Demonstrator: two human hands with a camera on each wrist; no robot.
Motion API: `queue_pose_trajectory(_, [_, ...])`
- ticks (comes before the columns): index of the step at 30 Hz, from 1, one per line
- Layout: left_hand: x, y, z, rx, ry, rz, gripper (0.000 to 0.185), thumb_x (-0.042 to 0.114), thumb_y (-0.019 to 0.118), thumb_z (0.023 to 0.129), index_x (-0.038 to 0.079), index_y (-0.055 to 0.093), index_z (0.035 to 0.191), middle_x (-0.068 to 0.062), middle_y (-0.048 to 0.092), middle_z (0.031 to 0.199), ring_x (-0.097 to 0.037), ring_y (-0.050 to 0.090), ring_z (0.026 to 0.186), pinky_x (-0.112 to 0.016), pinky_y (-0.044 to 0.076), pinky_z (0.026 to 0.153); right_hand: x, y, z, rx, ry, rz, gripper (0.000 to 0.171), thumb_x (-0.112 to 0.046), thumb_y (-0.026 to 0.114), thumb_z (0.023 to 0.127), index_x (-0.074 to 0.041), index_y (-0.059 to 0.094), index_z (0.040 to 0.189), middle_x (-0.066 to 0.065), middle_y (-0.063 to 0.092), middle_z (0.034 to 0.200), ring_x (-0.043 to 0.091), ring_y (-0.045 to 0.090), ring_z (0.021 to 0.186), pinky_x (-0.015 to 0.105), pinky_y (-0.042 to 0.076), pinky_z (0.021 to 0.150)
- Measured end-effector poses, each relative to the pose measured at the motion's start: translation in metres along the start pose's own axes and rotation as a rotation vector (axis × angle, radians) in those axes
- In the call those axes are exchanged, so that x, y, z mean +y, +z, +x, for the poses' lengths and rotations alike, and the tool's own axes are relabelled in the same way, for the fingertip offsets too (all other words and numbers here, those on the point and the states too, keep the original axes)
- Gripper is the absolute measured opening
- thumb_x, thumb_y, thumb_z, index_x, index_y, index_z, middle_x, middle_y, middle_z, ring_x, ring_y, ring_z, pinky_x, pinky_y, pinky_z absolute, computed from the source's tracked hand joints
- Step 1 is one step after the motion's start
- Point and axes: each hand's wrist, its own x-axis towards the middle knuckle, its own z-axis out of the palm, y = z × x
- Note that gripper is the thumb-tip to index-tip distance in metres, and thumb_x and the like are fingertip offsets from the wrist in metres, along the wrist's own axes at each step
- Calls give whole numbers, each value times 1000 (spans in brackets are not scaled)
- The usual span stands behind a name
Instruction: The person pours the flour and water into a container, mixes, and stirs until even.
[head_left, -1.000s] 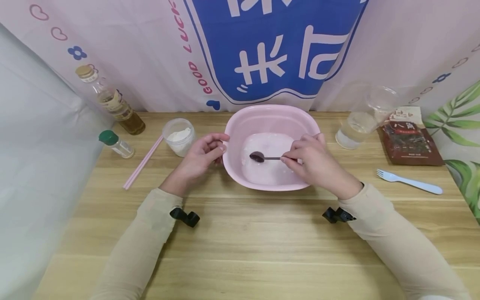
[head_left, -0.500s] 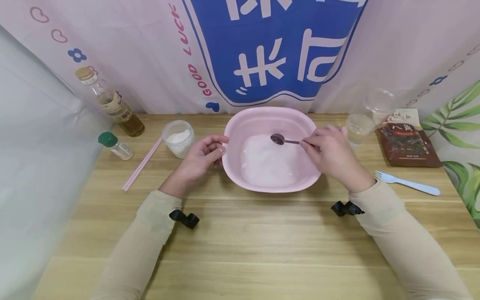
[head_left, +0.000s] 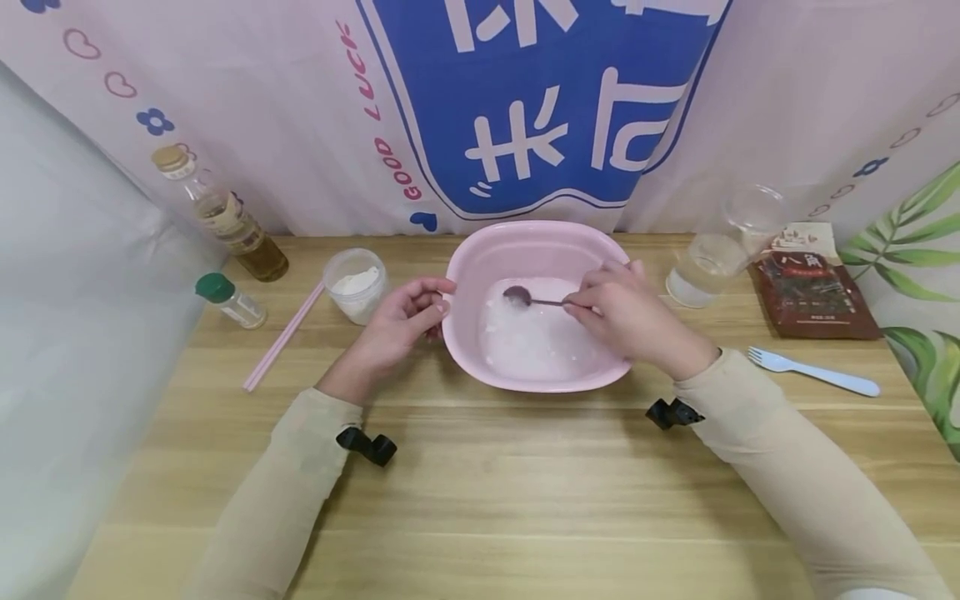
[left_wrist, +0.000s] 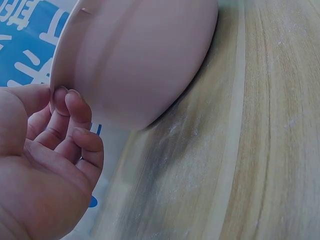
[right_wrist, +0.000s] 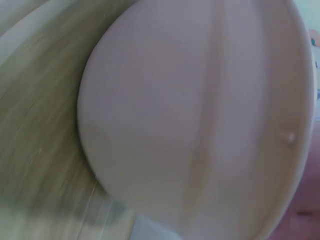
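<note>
A pink basin [head_left: 480, 250] stands mid-table with milky white liquid [head_left: 536, 337] in it. My right hand [head_left: 626, 317] reaches over the basin's right rim and pinches the handle of a small dark spoon [head_left: 517, 295], whose bowl sits at the liquid's far left. My left hand [head_left: 401, 321] holds the basin's left rim with curled fingers. The left wrist view shows those fingertips [left_wrist: 67, 102] against the pink wall [left_wrist: 145, 55]. The right wrist view is filled by the blurred basin side [right_wrist: 200, 115]; the right hand is not seen there.
Left of the basin stand a small cup of white powder [head_left: 356, 283], pink chopsticks [head_left: 283, 337], a green-capped bottle [head_left: 228, 300] and an oil bottle [head_left: 225, 218]. To the right are a clear cup of liquid [head_left: 705, 267], a brown packet [head_left: 813, 283] and a white fork [head_left: 813, 371].
My right hand has swept the spoon around in the basin: from the centre-left, out to the far right side, and back to the far left. The left hand has stayed on the rim.
</note>
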Motion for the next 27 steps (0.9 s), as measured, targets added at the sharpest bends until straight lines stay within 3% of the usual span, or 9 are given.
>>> queue_pose_trajectory(7, [0,1,0,-3,13,-4,36,1,56,107,-7,55,143,-3,62,98,-13,57,78,-25,52,69,-11,-3,-6,-111,-147,95,11,-14,78,99,-11,86,105,-3,67,83,22,51,89,43,33,86])
queue_pose_trajectory(14, [0,1,0,-11,18,-15,37,0,56,107,-8,54,143,-3,61,96,-13,57,77,-26,52,68,-7,-17,-25,-126,-272,96,7,-15,81,96,-17,87,100,-11,63,82,13,46,87,37,32,85])
queue_pose_trajectory(19, [0,0,0,-15,12,-11,36,1,56,108,-6,55,143,-3,61,97,-14,57,78,-27,53,70,4,-30,-37,-73,-243,50,4,-13,85,91,-16,86,94,-10,66,82,15,52,89,38,33,85])
queue_pose_trajectory(27, [0,-1,-1,-16,-1,-11,37,1,56,108,-5,55,144,-3,62,98,-15,57,81,-27,53,72,18,-38,-39,48,-57,-94,6,-12,85,90,-11,87,95,6,78,91,30,57,91,48,33,82])
